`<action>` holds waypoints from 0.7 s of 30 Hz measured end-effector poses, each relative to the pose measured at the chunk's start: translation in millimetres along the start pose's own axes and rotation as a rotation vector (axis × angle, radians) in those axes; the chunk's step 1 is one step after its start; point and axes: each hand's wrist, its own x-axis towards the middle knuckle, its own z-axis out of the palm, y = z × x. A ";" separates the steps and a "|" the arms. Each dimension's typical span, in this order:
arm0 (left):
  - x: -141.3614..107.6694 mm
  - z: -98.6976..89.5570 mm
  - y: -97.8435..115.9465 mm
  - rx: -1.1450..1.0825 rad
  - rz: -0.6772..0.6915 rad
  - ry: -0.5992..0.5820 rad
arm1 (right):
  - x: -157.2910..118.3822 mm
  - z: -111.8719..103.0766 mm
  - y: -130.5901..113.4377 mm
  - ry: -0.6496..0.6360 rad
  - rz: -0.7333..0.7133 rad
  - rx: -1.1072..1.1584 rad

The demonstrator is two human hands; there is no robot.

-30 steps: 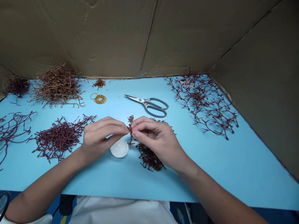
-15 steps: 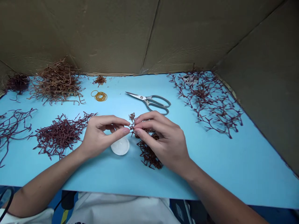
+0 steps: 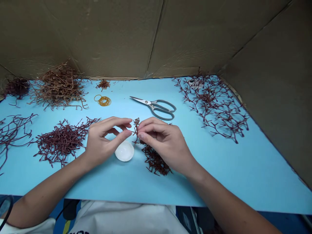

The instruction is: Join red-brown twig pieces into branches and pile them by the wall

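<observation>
A small branched sprig of dark red seaweed (image 3: 136, 130) stands upright between my hands. My right hand (image 3: 159, 141) pinches it at the fingertips, just above a loose tangle of dark red seaweed (image 3: 156, 162). My left hand (image 3: 104, 138) is curved, with its thumb and fingers apart, holding nothing I can see. Its fingertips sit just left of the sprig. Under that hand's thumb lies a clear, rounded dome (image 3: 124, 151), possibly a plastic or glass piece.
Steel scissors with grey handles (image 3: 163, 110) and a coil of rubber bands (image 3: 104, 101) lie on the blue board (image 3: 219, 169). Seaweed piles (image 3: 62, 143) (image 3: 58, 87) and spread branches (image 3: 214, 110) lie about it. Cardboard walls (image 3: 97, 35) rise behind.
My left hand has drawn back slightly from the sprig, and its fingers have spread apart. My right hand has shifted slightly but still pinches the sprig.
</observation>
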 end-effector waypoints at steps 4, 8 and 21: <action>-0.6 1.7 4.5 -0.101 -0.196 -0.071 | -2.4 -0.9 -2.4 0.089 -0.166 -0.224; 1.8 4.5 6.6 -0.170 -0.256 -0.081 | -3.3 -0.9 -1.8 0.083 -0.210 -0.255; -2.9 7.9 2.7 -0.168 -0.200 0.005 | -1.0 0.8 2.1 0.044 -0.053 -0.126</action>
